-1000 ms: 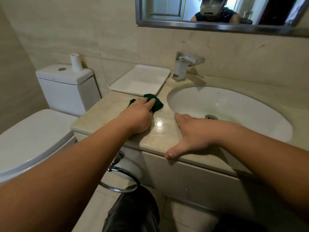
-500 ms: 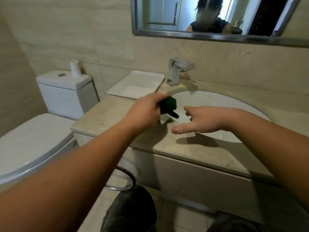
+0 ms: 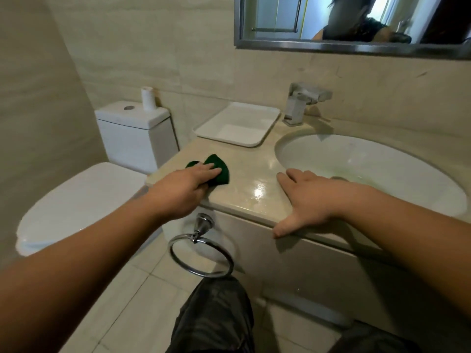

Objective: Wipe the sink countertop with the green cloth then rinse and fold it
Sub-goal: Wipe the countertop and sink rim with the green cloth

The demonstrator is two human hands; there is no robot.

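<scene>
The green cloth (image 3: pixel 219 167) lies bunched on the beige countertop (image 3: pixel 257 169), near its left front corner. My left hand (image 3: pixel 187 187) presses down on the cloth, fingers over it. My right hand (image 3: pixel 309 200) rests flat on the counter's front edge, fingers spread, just left of the white oval sink basin (image 3: pixel 369 171). It holds nothing. A square chrome faucet (image 3: pixel 303 101) stands behind the basin. The counter between my hands shines wet.
A white rectangular tray (image 3: pixel 238 127) sits at the counter's back left. A toilet (image 3: pixel 84 200) with its cistern and a paper roll (image 3: pixel 147 98) stands to the left. A chrome towel ring (image 3: pixel 201 250) hangs below the counter front. A mirror (image 3: pixel 351 24) hangs above.
My left hand carried the cloth from above the basin's left rim back down onto the counter's left front. My right hand dropped from mid-air onto the counter edge.
</scene>
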